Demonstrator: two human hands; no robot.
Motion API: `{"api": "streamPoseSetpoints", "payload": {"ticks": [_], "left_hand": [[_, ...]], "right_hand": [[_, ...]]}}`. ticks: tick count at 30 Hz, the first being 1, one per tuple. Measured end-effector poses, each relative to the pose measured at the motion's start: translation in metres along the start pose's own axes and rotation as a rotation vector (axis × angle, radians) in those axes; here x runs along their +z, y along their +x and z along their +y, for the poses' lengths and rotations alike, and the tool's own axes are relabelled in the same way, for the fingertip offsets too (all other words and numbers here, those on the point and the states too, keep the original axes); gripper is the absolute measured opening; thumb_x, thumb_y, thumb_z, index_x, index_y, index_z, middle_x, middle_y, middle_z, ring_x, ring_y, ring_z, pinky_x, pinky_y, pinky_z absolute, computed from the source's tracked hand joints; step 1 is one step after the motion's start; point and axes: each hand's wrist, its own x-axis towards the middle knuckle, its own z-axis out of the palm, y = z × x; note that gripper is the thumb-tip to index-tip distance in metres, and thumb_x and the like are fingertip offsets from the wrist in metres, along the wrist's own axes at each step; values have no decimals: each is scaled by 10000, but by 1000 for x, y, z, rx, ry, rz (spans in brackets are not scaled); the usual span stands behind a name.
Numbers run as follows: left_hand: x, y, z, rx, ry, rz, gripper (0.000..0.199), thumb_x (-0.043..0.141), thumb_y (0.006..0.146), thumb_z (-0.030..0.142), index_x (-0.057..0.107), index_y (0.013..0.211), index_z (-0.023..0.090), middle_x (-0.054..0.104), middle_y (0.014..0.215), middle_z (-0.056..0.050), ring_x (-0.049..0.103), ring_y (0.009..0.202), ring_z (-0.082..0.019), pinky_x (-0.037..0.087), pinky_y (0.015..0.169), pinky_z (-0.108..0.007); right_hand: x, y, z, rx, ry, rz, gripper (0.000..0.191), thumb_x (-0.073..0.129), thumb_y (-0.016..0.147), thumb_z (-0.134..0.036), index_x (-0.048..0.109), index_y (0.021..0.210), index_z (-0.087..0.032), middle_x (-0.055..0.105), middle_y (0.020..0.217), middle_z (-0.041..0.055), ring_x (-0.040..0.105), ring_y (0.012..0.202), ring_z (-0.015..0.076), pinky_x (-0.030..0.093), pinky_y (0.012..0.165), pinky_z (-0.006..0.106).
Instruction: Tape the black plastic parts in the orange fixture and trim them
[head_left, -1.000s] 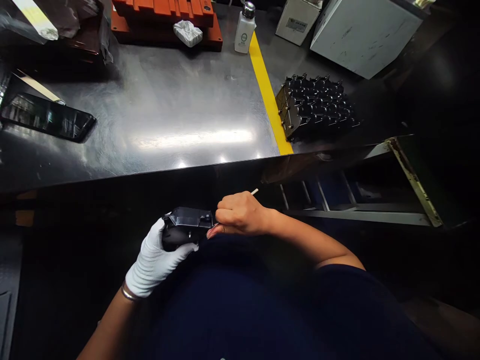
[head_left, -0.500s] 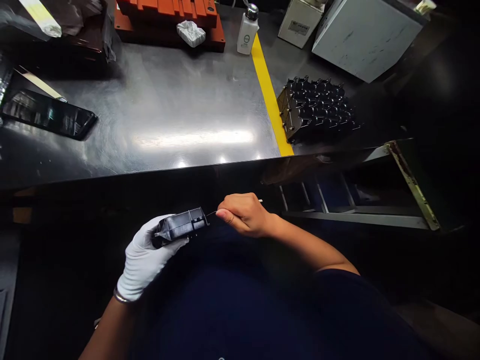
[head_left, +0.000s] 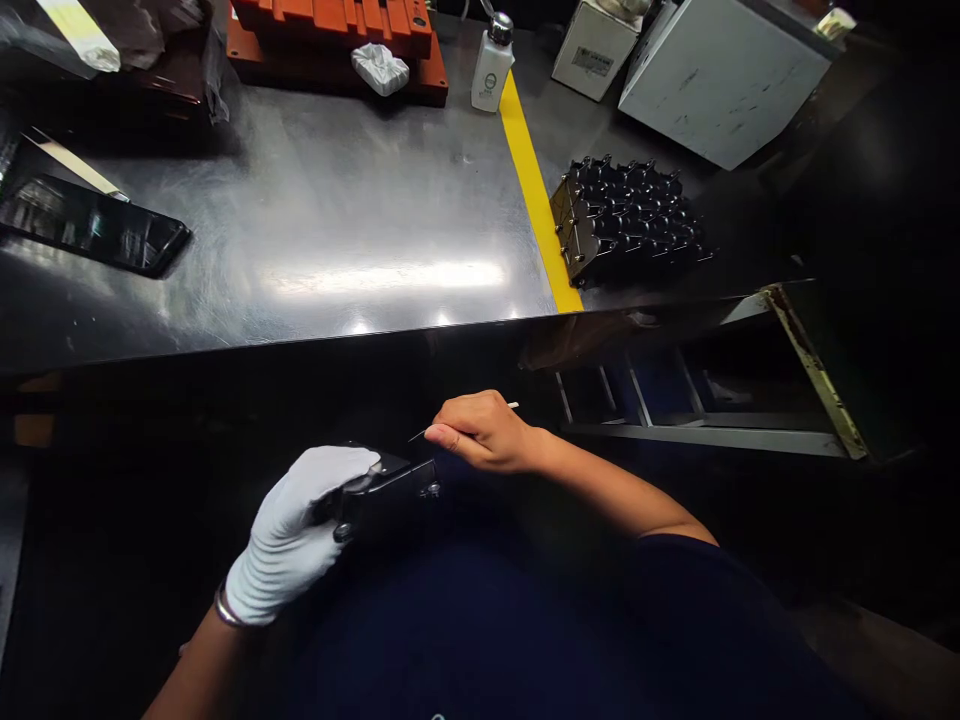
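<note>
The yellow strip (head_left: 538, 190) on the worktop (head_left: 360, 190) serves as the landmark. The black part (head_left: 395, 480) being worked on is off the worktop, held in the air on the wearer's side of the strip's near end and to its left. The gloved left hand (head_left: 289, 520) has its fingers wrapped round one end of it, thumb beneath. The bare right hand (head_left: 480, 430), nearer the strip's near end, has its fingers closed around a thin tool (head_left: 417, 436); a fine tip sticks out towards the part and a pale end shows behind the hand. The tip seems to stand just clear of the part, though the dark background makes this hard to tell.

As for progress, work on this one part looks under way rather than finished, since both part and tool are in hand; which spots have been treated cannot be seen. Just right of the strip sits a block of black pieces (head_left: 630, 215); whether they are done, waiting or even of the same kind cannot be told. Beside the strip's far end, on its left, stands a white bottle (head_left: 490, 72), apparently not in use.
</note>
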Motion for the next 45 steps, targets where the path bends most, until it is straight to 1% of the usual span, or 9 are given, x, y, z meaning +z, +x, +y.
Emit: {"api": "streamPoseSetpoints", "payload": {"ticks": [3, 6, 11, 14, 20, 27, 38, 41, 45], "left_hand": [[1, 5, 4, -10, 48, 42, 256, 759, 698, 209, 742, 937, 300, 746, 846, -39, 702, 835, -262, 557, 815, -414], [-2, 4, 0, -147, 84, 40, 178, 789, 647, 316, 760, 817, 274, 747, 813, -67, 698, 838, -292, 559, 824, -444], [-5, -4, -14, -658, -230, 46, 563, 855, 578, 362, 702, 1096, 204, 733, 974, -89, 686, 816, -263, 573, 718, -380], [-4, -3, -19, -805, -414, -70, 662, 854, 594, 398, 649, 1181, 170, 726, 898, -81, 666, 748, -234, 556, 669, -345], [-2, 4, -22, -760, -388, -172, 552, 835, 602, 482, 689, 998, 127, 693, 830, -80, 625, 732, -221, 525, 665, -323], [3, 7, -22, -744, -437, -185, 590, 804, 631, 540, 683, 1036, 130, 687, 821, -85, 598, 698, -200, 510, 635, -302], [7, 8, -23, -727, -382, -167, 596, 774, 658, 550, 685, 1079, 138, 712, 915, -107, 615, 729, -214, 517, 654, -316], [7, 11, -21, -713, -369, -170, 586, 762, 669, 552, 691, 1081, 140, 717, 906, -111, 634, 750, -234, 527, 651, -323], [5, 11, -21, -710, -353, -183, 565, 755, 673, 554, 703, 1049, 136, 722, 896, -112, 646, 745, -243, 537, 639, -329]], "right_hand": [[-7, -4, -2, -12, 154, -143, 507, 370, 998, -500, 479, 623, -177, 465, 587, -29, 416, 527, 76, 295, 541, 225], [-10, -5, -4, -60, 229, -244, 568, 413, 974, -546, 335, 538, -191, 318, 523, -62, 306, 473, 64, 251, 513, 236], [-12, 8, -6, -192, 91, -115, 595, 331, 945, -660, 435, 599, -187, 413, 564, -26, 393, 538, 90, 269, 529, 243], [-14, 19, -8, -279, -86, -99, 626, 373, 862, -754, 522, 684, -172, 460, 616, -10, 425, 581, 105, 236, 517, 246], [-13, 26, -7, -376, -228, -129, 643, 363, 862, -751, 465, 585, -180, 387, 565, -29, 382, 538, 97, 163, 503, 270], [-4, 23, 1, -393, -259, 65, 626, 399, 861, -740, 474, 600, -176, 368, 561, -37, 353, 524, 90, 169, 498, 258], [4, 18, 10, -362, -254, 134, 637, 418, 854, -733, 412, 534, -182, 323, 522, -46, 310, 494, 88, 176, 496, 262], [6, 18, 8, -300, -209, 106, 654, 360, 854, -758, 436, 554, -182, 354, 525, -40, 333, 494, 90, 192, 495, 256], [6, 15, 10, -196, -73, -47, 658, 326, 877, -753, 404, 550, -188, 387, 514, -30, 375, 491, 89, 197, 492, 251]]}}
